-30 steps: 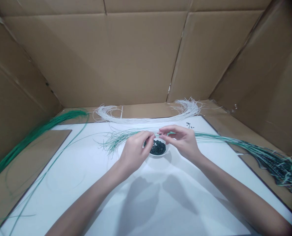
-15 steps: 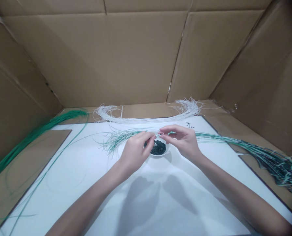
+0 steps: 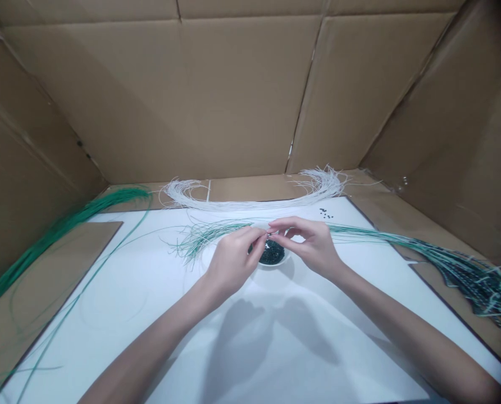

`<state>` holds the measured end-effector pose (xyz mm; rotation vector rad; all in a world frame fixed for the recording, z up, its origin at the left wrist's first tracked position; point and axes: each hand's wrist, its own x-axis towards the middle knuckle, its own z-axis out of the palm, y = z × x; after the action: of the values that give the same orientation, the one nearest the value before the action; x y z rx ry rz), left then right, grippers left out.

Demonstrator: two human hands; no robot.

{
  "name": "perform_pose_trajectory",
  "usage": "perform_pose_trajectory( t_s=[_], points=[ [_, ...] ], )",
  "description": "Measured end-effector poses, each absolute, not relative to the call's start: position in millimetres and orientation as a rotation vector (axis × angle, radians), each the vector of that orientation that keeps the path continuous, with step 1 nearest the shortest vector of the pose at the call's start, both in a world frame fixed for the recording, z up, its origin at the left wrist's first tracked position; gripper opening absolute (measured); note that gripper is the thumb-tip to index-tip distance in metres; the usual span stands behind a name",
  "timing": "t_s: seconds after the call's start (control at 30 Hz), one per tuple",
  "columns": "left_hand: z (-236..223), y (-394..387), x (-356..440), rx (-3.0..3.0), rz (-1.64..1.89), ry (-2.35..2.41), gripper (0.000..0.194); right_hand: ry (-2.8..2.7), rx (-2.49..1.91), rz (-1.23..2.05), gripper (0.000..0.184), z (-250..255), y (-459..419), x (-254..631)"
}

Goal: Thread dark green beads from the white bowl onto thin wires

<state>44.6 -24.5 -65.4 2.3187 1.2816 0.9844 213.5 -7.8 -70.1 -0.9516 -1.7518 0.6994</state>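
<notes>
Over a white bowl (image 3: 283,259) of small dark beads (image 3: 273,253), my two hands meet, fingertips almost touching. My left hand (image 3: 237,255) is closed in a pinch on a thin pale string (image 3: 267,234), of which only a short end shows. Thumb and fingers of my right hand (image 3: 312,242) pinch what looks like a tiny dark bead (image 3: 269,234) at the string's end. Whether the string passes through it is too small to tell. Behind the hands lies a bundle of green and white strings (image 3: 217,231), partly hidden by them.
White strings (image 3: 267,205) curve along the back edge of the white board (image 3: 166,336). Green strings (image 3: 77,221) lie at left. Beaded strand ends (image 3: 473,280) spread at right. Several loose beads (image 3: 326,214) sit behind my right hand. Cardboard walls (image 3: 242,101) enclose the back and sides.
My right hand has shifted slightly left, closing the gap to my left fingertips. Less of the pale string shows between them, and a dark speck now appears there.
</notes>
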Motion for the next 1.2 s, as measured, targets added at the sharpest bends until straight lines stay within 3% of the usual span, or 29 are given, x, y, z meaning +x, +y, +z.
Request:
perform_pose_trajectory(
  t_s=[0.2, 0.37, 0.5, 0.7, 0.87, 1.2],
  points=[
    [-64, -25, 46, 2.148, 0.99, 1.28, 0.025, -1.753, -0.97, 0.77, 0.021, -74, -6, 212],
    [-62, -20, 42, 1.941, 0.922, 1.328, 0.029, -1.898, -1.099, 0.82, 0.044, -76, 3, 216],
    [-62, -10, 38, 1.763, 0.909, 1.26, 0.032, -2.239, -1.388, 0.794, 0.03, -82, 18, 214],
    [-74, 5, 35, 1.487, 0.966, 1.111, 0.031, -2.691, -1.518, 0.656, 0.027, -94, 33, 202],
    [-89, 13, 31, 1.412, 1.01, 1.099, 0.028, -2.779, -1.527, 0.577, 0.015, -101, 32, 197],
    [-78, 6, 37, 1.364, 0.95, 1.09, 0.018, -2.746, -1.577, 0.472, 0.014, -100, 32, 201]
  ],
)
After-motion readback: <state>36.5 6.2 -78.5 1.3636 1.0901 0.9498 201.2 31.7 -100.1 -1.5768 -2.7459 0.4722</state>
